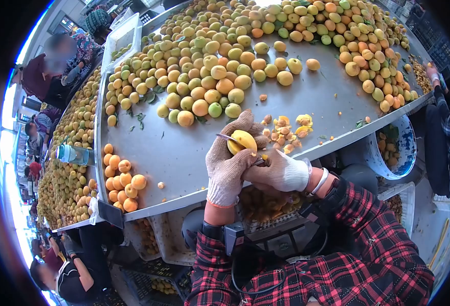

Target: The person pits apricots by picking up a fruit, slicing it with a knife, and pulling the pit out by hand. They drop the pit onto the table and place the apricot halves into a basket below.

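Note:
My gloved left hand (228,158) is wrapped round a yellow apricot (242,142) with a cut opening down its side. A thin curved blade (226,136) shows at the fruit's upper left. My gloved right hand (277,171) is closed at the fruit's lower right, with its fingers on a small dark tool (262,161), partly hidden. Just right of my hands, a small heap of pits and yellow scraps (285,133) lies on the metal table (184,153).
Many apricots (199,66) are piled across the far side. Orange ones (125,181) are grouped at the near left. A blue-and-white bucket (408,148) stands right, below the table edge. A clear bottle (77,154) is left. Other people (44,76) are at the left and right.

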Demonstrator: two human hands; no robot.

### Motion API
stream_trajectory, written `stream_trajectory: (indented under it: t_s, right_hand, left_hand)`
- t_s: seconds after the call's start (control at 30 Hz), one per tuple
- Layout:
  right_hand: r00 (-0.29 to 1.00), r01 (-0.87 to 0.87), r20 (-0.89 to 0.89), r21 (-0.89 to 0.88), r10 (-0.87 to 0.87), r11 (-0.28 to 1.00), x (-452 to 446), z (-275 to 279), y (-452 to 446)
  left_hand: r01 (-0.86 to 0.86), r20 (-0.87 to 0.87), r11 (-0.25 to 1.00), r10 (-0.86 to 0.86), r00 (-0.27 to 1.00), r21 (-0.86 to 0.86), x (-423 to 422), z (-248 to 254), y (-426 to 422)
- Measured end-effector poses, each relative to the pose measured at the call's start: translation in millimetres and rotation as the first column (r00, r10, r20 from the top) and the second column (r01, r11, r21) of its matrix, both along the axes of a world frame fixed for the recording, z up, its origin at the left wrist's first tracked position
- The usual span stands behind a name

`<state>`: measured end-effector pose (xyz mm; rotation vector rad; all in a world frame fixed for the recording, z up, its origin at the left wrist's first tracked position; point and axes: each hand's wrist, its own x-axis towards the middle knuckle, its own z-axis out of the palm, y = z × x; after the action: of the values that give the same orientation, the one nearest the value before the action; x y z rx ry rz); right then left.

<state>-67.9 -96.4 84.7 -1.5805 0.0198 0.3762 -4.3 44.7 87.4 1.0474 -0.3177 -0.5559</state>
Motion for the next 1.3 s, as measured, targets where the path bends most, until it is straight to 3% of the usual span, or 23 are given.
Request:
stream_trajectory:
  t_s: [0.07,0.1,0.17,0.2,0.23,0.27,0.3,0.37,0.4,0.43,0.47,0.5,0.57,0.6,0.63,0.73,0.87,0.93,1.03,1.07,1.1,1.17,1.3]
  right_hand:
    - [0.970,-0.030,-0.223,0.298,0.100,0.954,-3.1,0.9,-3.6]
    - [0.970,-0.029,-0.222,0.298,0.098,0.954,-3.1,1.4,-4.1]
    - [1.000,-0.012,-0.027,0.117,0.016,0.993,-1.5,2.1,-4.5]
    - [1.000,-0.014,-0.026,0.117,0.017,0.993,-0.6,-2.3,-5.2]
    - [0.990,0.005,0.140,-0.047,0.002,0.999,1.0,-11.8,-6.9]
    - [0.953,0.051,0.303,-0.203,0.013,0.978,2.4,-20.6,-9.1]
    - [0.952,0.052,0.305,-0.202,0.013,0.978,2.5,-28.4,-13.0]
    - [0.821,0.229,0.557,-0.116,-0.128,0.966,2.8,-39.6,-20.3]
    - [0.941,0.234,0.254,-0.014,-0.223,0.972,1.6,-14.8,-22.9]
    - [0.942,0.232,0.251,-0.014,-0.222,0.972,2.3,-3.4,-26.5]
    - [0.959,0.254,0.103,0.093,-0.264,0.963,3.5,4.9,-31.0]
    - [0.956,0.292,-0.051,0.195,-0.287,0.936,3.8,8.2,-34.3]
    - [0.956,0.284,0.008,0.227,-0.294,0.931,5.5,1.4,-34.7]
    - [0.961,0.267,0.018,0.214,-0.277,0.940,6.9,5.9,-32.5]
    - [0.965,0.249,0.028,0.201,-0.260,0.947,7.7,9.0,-30.2]
    - [0.961,0.272,-0.010,0.229,-0.277,0.935,8.7,1.3,-27.9]
    - [0.942,0.327,-0.068,0.401,-0.328,0.856,16.0,-22.4,-14.6]
    - [0.920,0.382,-0.064,0.357,-0.386,0.852,14.2,-18.5,-7.0]
    - [0.874,0.470,-0.035,0.313,-0.485,0.825,16.5,-19.9,4.2]
    - [0.847,0.492,0.074,0.267,-0.527,0.829,18.1,-18.9,8.1]
    - [0.810,0.517,0.184,0.223,-0.556,0.827,18.9,-16.2,10.2]
    - [0.836,0.517,0.116,0.164,-0.536,0.840,16.6,-12.0,8.8]
    - [0.727,0.527,0.501,0.032,-0.470,0.849,21.4,-23.6,11.2]
  left_hand:
    - [0.061,-0.003,0.994,-0.061,0.998,-0.087,-2.2,1.5,0.0]
    - [0.031,-0.002,0.994,-0.032,0.999,-0.102,-6.1,5.0,-2.0]
    - [0.001,0.000,0.993,-0.001,1.000,-0.117,-9.8,6.4,-6.9]
    - [-0.141,0.032,0.988,0.143,0.989,-0.067,-9.8,5.4,-10.2]
    - [-0.283,0.074,0.959,0.284,0.956,-0.022,-7.9,4.4,-12.2]
    - [-0.285,0.009,0.950,0.289,0.957,-0.130,1.8,-4.7,-7.1]
    - [-0.298,0.017,0.933,0.308,0.951,-0.201,10.6,-6.9,-1.7]
    - [-0.436,0.005,0.889,0.441,0.897,-0.142,12.6,-5.7,2.7]
    - [-0.439,0.003,0.887,0.444,0.896,-0.140,10.6,-4.9,2.4]
    - [-0.394,0.140,0.919,0.393,0.909,-0.021,7.4,-4.6,0.2]
    - [-0.353,0.267,0.930,0.316,0.910,0.103,4.4,-5.1,-3.1]
    - [-0.350,0.265,0.931,0.313,0.912,0.103,0.5,-6.8,-7.4]
    - [-0.299,0.628,0.880,0.001,0.778,0.369,-7.1,-10.1,-14.6]
    - [-0.294,0.658,0.863,-0.058,0.750,0.411,-9.2,-8.2,-15.8]
    - [-0.289,0.658,0.864,-0.063,0.750,0.413,-7.3,-10.6,-15.8]
    - [-0.516,0.871,0.783,-0.065,0.487,0.347,-3.6,-12.3,-15.4]
    - [-0.597,0.929,0.774,0.031,0.369,0.211,-4.2,-18.3,-18.5]
    - [-0.592,0.942,0.780,0.011,0.337,0.203,-5.9,-19.6,-18.3]
    - [-0.571,0.905,0.806,0.113,0.411,0.159,-5.6,-26.9,-21.1]
    - [-0.570,0.905,0.806,0.112,0.411,0.159,-6.4,-29.5,-22.9]
    - [-0.541,0.844,0.827,0.176,0.506,0.152,-7.3,-32.0,-24.6]
    - [-0.515,0.769,0.846,0.235,0.594,0.139,-6.8,-37.2,-25.9]
    - [-0.527,0.680,0.839,0.309,0.665,0.134,-6.2,-37.0,-25.3]
